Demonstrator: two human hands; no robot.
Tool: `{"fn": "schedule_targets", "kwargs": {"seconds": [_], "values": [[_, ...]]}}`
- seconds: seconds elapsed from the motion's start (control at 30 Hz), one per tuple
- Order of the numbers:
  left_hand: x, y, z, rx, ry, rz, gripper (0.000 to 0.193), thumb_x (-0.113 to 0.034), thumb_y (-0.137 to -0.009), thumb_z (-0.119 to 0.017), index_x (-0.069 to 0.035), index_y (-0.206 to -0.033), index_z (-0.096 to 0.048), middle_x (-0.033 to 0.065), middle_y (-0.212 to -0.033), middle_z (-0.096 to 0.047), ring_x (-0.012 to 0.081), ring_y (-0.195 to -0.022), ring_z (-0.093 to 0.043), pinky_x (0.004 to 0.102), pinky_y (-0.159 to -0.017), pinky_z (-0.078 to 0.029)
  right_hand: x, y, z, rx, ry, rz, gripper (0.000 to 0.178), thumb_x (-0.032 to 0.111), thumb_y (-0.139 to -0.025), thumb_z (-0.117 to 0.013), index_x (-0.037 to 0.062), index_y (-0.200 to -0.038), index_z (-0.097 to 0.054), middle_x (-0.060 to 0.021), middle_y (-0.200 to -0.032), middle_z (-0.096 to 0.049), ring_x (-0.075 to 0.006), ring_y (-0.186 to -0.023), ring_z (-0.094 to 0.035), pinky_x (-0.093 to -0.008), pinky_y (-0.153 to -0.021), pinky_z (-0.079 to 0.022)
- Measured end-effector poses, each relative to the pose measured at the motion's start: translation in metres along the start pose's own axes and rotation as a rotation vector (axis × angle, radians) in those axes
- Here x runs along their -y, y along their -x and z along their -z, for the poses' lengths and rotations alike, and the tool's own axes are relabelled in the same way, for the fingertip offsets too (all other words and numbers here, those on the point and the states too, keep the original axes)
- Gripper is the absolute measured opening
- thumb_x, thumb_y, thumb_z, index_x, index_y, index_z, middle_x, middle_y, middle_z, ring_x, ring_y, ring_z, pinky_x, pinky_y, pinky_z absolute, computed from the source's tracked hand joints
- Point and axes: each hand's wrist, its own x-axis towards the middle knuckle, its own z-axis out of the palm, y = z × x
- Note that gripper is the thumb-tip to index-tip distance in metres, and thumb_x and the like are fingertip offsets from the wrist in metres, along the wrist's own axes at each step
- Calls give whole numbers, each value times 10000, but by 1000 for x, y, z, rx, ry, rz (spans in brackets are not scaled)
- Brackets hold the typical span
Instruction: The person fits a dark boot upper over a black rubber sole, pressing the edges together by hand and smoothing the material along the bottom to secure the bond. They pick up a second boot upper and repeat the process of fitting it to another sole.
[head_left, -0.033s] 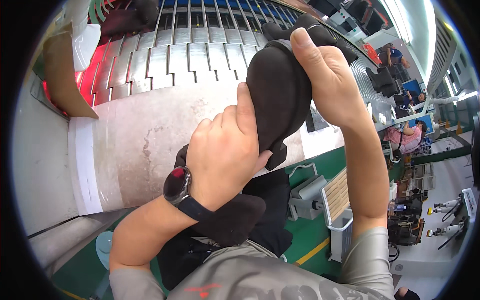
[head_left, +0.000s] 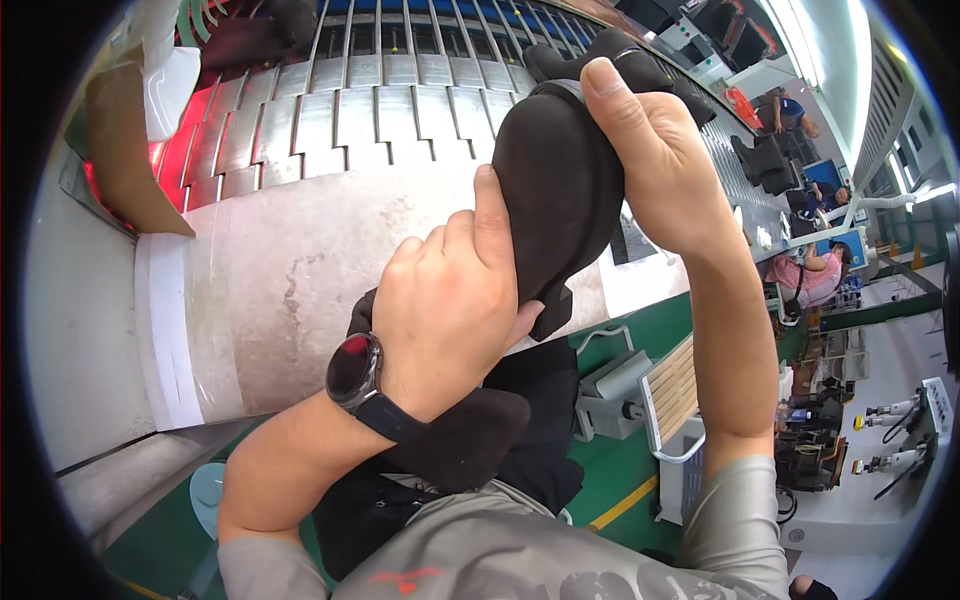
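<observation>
A dark suede boot (head_left: 560, 190) is held above the near edge of the worktop (head_left: 300, 270), its long axis upright. The right hand (head_left: 650, 170) is clamped around its upper end, the left hand (head_left: 450, 310) gripping lower, thumb pressed along its side.

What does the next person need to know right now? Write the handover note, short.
Left hand: clasped on the lower end of the black shoe, thumb pressed along its sole side.
Right hand: fingers wrapped over the shoe's upper end.
The shoe is held up off the pale worktable, in front of the slatted metal conveyor. More dark shoes sit further along the line.
Black fabric lies in the lap, under the left wrist.
Done: shoe picked up, in both hands. Left: cannot tell from here; shoe not yet set down.
</observation>
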Motion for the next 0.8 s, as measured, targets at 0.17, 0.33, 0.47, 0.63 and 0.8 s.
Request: {"fn": "schedule_targets", "kwargs": {"seconds": [0.17, 0.33, 0.47, 0.63, 0.8], "values": [[-3, 1, 0, -4, -19, 8, 1249, -341, -650, -996, 189, -1572, -341, 134, -963, -660, 261, -811, -672, 391, -729, -533, 18, 8, -4, -139, 442, 37, 718, 505, -1113, -576, 16, -588, -591, -99, -501, -529, -243, -492, -548, -390, -517, -458], [-4, 4, 1, -42, -13, 16, 1227, -323, -662, -990, 190, -1568, -340, 147, -978, -668, 285, -822, -680, 406, -738, -539, 35, 7, -10, -196, 852, 129, 616, 492, -1050, -652, 25, -649, -662, -204, -582, -625, -422, -584, -667, -486, -565, -535], [-13, 9, 15, 6, 20, -14, 1195, -281, -715, -960, 191, -1585, -292, 176, -1050, -666, 328, -866, -684, 450, -763, -548, 44, 16, 0, -30, 560, 48, 624, 552, -866, -831, -58, -924, -714, -278, -773, -720, -435, -752, -753, -452, -668, -596], [53, 18, 88, 756, 868, 431, 727, -342, -1063, -706, 49, -1608, -426, 219, -1414, -671, 290, -1240, -691, 436, -1026, -550, 76, 74, -8, -93, 403, 307, 668, 311, -760, -898, -48, -1294, -721, -180, -984, -809, -226, -857, -812, -337, -805, -627], [46, 81, 20, 449, 1684, 875, 710, -559, -1126, -524, -8, -1574, -499, 150, -1512, -635, 240, -1372, -613, 418, -1171, -479, 82, 115, 5, 20, -38, 556, 807, 236, -778, -895, -206, -1384, -597, -331, -1308, -721, -388, -1215, -735, -420, -1058, -576]]}}
